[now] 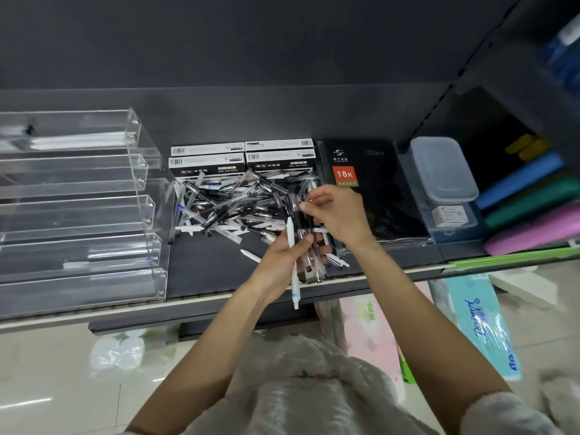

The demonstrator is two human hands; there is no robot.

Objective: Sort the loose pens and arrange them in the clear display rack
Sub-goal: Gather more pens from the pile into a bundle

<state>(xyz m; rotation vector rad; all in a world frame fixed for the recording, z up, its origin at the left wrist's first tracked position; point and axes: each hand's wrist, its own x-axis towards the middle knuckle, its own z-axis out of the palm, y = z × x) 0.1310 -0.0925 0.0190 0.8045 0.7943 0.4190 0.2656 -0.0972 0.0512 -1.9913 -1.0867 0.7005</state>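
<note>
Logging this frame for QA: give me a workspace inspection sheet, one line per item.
Surface: dark shelf, front strip bare.
Job's things: pile of loose pens beside the clear display rack; rack tiers look nearly empty, contents unclear.
Clutter: gel ink pen boxes behind the pile; black diary; lidded plastic box; coloured cases at right.
Grippers: left hand grips a bundle of pens, one white pen sticking out below; right hand pinches the bundle's top.
Cables: nothing seen.
Surroundings: tiled floor with a plastic bag and tissue packs.
</note>
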